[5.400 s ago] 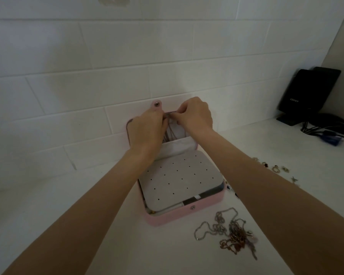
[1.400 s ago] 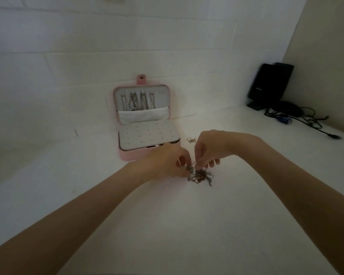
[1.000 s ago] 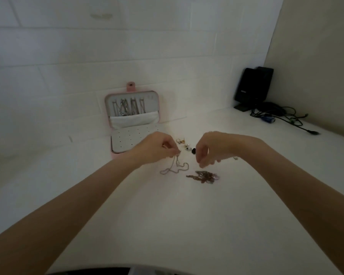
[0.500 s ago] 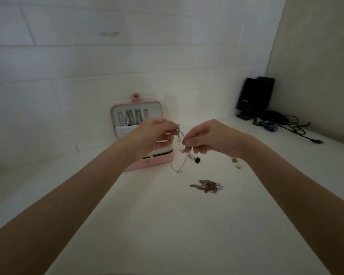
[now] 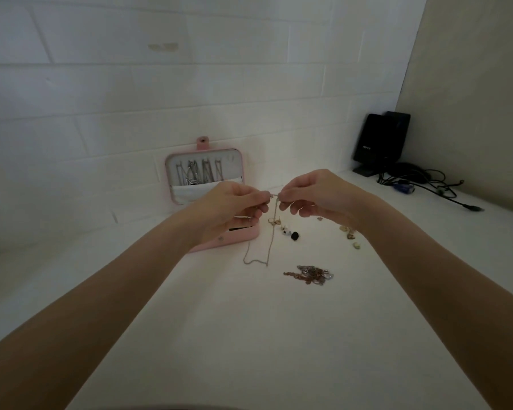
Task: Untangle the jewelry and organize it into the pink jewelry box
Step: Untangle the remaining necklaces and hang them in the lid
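Observation:
The pink jewelry box (image 5: pixel 243 236) stands open against the tiled wall, its lid (image 5: pixel 205 173) upright with several chains hung inside. My left hand (image 5: pixel 231 208) and my right hand (image 5: pixel 311 196) are raised in front of it, each pinching one end of a thin silver chain (image 5: pixel 268 247) near its clasp. The chain hangs in a loop down to the white counter. A tangled pile of copper and silver jewelry (image 5: pixel 311 274) lies on the counter below my right hand. My left hand hides most of the box's tray.
Small earrings and charms (image 5: pixel 288 230) are scattered right of the box, more of these loose pieces (image 5: pixel 351 236) lying under my right wrist. A black device (image 5: pixel 379 140) with cables (image 5: pixel 421 184) sits in the far right corner by a beige side wall.
Both hands lifted the silver chain free of the tangled pile and brought its ends together; the pile stays on the counter. Earlier they were hanging a chain in the lid.

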